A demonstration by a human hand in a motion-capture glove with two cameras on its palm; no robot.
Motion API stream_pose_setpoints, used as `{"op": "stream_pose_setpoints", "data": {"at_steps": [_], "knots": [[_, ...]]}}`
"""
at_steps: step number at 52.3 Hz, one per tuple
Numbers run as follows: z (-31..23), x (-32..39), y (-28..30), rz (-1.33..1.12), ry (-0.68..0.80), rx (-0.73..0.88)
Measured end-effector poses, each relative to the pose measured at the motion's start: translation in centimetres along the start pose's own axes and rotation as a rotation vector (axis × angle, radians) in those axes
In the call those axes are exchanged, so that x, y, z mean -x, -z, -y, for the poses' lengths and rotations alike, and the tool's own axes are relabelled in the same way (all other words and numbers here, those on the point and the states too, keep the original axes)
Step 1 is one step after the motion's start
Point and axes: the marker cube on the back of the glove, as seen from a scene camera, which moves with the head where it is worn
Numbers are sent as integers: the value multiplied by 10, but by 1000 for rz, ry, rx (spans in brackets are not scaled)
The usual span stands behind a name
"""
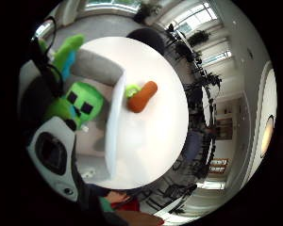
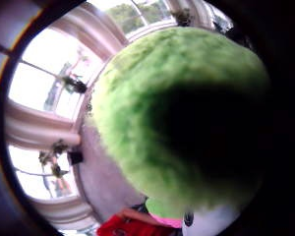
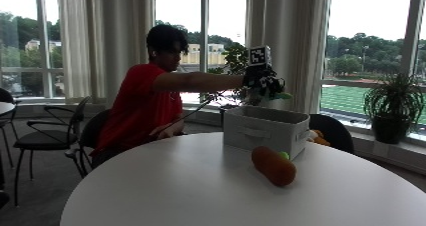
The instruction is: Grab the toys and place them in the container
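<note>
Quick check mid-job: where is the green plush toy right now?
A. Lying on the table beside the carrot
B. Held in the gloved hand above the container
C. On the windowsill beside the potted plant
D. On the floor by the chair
B: the outside view shows the right hand holding the green plush toy in the air over the container, while the carrot toy lies on the table.

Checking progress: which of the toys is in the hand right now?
The green plush toy, gripped by the gloved right hand above the white container. The orange carrot toy lies untouched on the table beside the container.

Tall curtained windows (daylit), perhaps chairs.
</note>
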Motion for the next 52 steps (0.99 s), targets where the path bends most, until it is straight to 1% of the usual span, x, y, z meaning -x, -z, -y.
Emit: {"op": "stream_pose_setpoints", "data": {"at_steps": [1,2,5,9,10,14,16,21,23,26,30,31,32,35,37,39,42,45,48,49,50,52], "knots": [[-1,4,0,28,42,2],[-1,4,-1,23,47,5],[2,-5,-7,-79,-51,25],[-4,17,-5,66,97,77],[-4,18,-6,60,86,94],[-2,6,-16,-75,-71,188],[-3,-1,-20,-135,-117,240],[-10,-1,-22,-77,-55,324],[-12,-4,-21,-54,-45,317],[-12,-9,-18,-58,-63,253],[-8,-20,-13,-88,-227,167],[-8,-20,-11,-81,-237,161],[-10,-19,-8,-62,-208,158],[-17,-11,-1,8,-44,165],[-19,-7,2,30,4,171],[-21,-8,3,30,0,174],[-22,-24,2,-47,-75,171],[-26,-34,2,-59,-58,162],[-25,-47,-1,-126,-208,151],[-27,-52,-1,-136,-223,150],[-30,-56,0,-122,-187,149],[-39,-64,3,-54,-41,149]]}}
